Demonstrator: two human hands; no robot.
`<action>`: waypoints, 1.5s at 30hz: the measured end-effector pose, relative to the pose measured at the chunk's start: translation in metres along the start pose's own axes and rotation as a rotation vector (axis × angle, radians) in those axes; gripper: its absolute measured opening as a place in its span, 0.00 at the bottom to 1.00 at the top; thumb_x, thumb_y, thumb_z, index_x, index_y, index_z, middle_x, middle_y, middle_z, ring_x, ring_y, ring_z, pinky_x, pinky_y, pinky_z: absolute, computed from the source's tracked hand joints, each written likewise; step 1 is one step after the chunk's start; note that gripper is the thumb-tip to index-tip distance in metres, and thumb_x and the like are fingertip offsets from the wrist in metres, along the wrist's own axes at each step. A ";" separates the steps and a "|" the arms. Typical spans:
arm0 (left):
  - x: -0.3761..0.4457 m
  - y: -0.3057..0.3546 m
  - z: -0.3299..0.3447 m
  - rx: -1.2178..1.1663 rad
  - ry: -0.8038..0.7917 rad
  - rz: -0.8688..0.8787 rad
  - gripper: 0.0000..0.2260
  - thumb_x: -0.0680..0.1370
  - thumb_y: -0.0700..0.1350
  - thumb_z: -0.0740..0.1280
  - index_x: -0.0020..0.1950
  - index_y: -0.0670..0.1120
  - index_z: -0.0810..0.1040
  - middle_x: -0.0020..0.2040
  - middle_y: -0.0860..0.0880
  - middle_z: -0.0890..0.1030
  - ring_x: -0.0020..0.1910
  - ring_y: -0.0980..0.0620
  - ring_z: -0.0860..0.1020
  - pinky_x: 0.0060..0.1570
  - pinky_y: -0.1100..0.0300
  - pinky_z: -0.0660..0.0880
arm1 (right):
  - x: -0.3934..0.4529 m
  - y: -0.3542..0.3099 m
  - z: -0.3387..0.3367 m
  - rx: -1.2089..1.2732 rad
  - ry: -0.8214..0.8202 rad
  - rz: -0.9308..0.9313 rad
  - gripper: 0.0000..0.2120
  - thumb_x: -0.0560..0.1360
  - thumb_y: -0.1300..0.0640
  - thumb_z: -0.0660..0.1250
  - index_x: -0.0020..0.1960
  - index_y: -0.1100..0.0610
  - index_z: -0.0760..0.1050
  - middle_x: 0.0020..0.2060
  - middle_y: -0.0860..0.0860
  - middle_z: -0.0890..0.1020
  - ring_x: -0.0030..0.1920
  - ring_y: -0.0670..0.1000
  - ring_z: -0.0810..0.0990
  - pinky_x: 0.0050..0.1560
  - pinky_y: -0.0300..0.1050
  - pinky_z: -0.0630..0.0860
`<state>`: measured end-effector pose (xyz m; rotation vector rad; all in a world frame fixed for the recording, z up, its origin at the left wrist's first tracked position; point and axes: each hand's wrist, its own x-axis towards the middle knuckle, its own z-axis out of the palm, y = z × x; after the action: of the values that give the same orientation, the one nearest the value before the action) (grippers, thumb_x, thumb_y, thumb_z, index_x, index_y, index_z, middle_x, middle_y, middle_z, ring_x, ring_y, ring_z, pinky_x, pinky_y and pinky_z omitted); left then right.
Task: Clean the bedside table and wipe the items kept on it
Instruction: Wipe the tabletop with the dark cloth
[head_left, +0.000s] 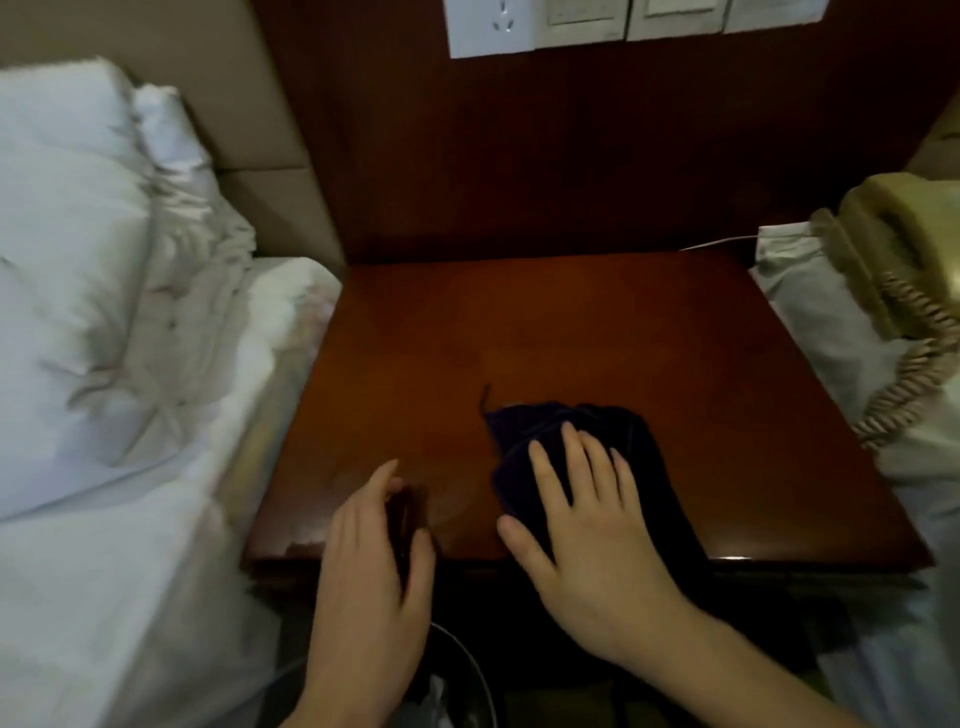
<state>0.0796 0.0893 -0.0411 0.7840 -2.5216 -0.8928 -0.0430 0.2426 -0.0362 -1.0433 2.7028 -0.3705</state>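
The square, dark reddish wooden bedside table (571, 332) fills the middle; on its front part lies a crumpled dark navy cloth (613, 467), pressed by the right hand (587, 530), fingers spread flat; at its front-left edge, the left hand (369, 566) clasps a small dark object (402, 525).

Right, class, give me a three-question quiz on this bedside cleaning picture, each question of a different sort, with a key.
1. True or false: the right hand presses flat on the dark cloth.
2. Where is the telephone? A) in the middle of the table B) on the bed at the right edge C) on the pillow
3. Fill in: the left hand rests at the table's ____ edge, touching a small dark thing that is too blurred to name.

Key: 1 true; 2 B; 3 front.
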 end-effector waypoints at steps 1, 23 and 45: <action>-0.001 0.000 -0.001 0.023 -0.022 0.039 0.25 0.82 0.46 0.65 0.78 0.56 0.62 0.67 0.62 0.68 0.67 0.64 0.64 0.67 0.62 0.63 | -0.003 0.007 -0.012 0.067 -0.062 -0.007 0.37 0.76 0.27 0.38 0.78 0.40 0.32 0.76 0.44 0.28 0.75 0.48 0.25 0.76 0.51 0.30; 0.003 -0.053 -0.054 0.057 0.043 -0.236 0.32 0.83 0.57 0.59 0.84 0.53 0.50 0.83 0.56 0.53 0.82 0.59 0.49 0.78 0.60 0.49 | 0.058 -0.124 0.049 -0.167 0.005 -0.479 0.38 0.76 0.34 0.40 0.81 0.50 0.45 0.80 0.55 0.46 0.79 0.61 0.40 0.73 0.63 0.35; 0.011 -0.010 -0.083 -0.604 -0.198 -0.057 0.06 0.82 0.54 0.66 0.56 0.58 0.82 0.48 0.54 0.85 0.48 0.56 0.84 0.48 0.58 0.79 | 0.011 -0.090 -0.058 0.864 -0.035 -0.226 0.18 0.73 0.45 0.71 0.60 0.41 0.68 0.48 0.41 0.83 0.45 0.43 0.84 0.44 0.45 0.82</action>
<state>0.1157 0.0379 0.0156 0.5873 -2.1827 -1.7075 -0.0111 0.1796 0.0449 -1.0263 2.0050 -1.3724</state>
